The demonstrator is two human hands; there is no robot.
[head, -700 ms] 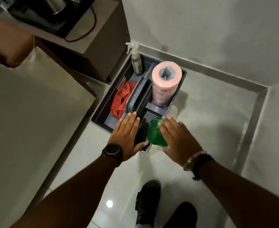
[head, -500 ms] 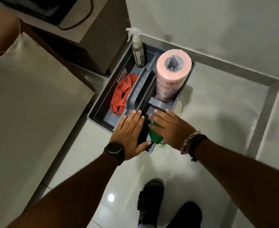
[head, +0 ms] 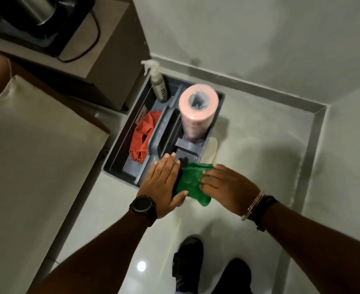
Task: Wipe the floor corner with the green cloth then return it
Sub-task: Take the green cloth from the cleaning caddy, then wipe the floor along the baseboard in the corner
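The green cloth hangs above the near right corner of the grey caddy, which stands on the pale floor. My right hand grips the cloth from the right, fingers curled on its edge. My left hand lies flat with fingers together, palm down over the caddy's near rim, its thumb touching the cloth's lower left side. The floor corner lies to the far right, where two walls meet with a grey skirting strip.
In the caddy stand a spray bottle and a pink roll; an orange cloth lies in its left compartment. A beige cushion and a brown cabinet fill the left. My dark shoes are below.
The green cloth has come up out of the caddy's near compartment and spread wider in my right hand. My left hand stays on the caddy's rim.
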